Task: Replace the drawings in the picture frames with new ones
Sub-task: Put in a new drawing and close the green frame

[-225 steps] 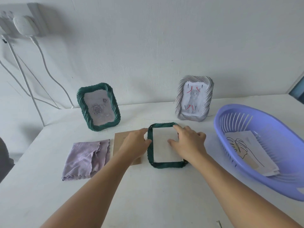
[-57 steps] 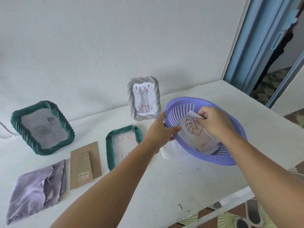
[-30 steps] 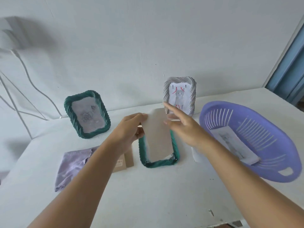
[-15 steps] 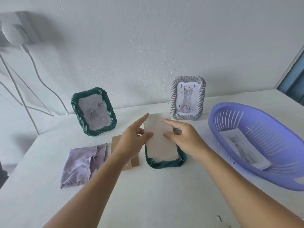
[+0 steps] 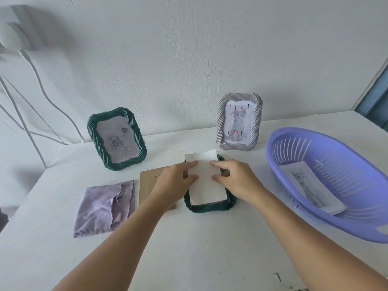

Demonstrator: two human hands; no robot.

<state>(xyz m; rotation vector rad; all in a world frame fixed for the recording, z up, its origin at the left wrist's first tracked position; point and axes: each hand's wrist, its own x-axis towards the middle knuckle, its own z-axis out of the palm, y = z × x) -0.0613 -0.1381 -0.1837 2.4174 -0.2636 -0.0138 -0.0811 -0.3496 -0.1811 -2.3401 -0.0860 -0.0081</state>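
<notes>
Folded lilac cloth (image 5: 106, 207), wall cables (image 5: 42, 85)

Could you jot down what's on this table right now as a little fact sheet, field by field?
Flat frame: green frame lying flat, a white sheet over its opening
Left hand: pinches the sheet's left edge
Right hand: pinches the sheet's right edge
Standing frames: green rose frame at left, grey cat frame at right
Basket: purple basket holding a cat drawing
Also there: brown backing board, lilac cloth
</notes>
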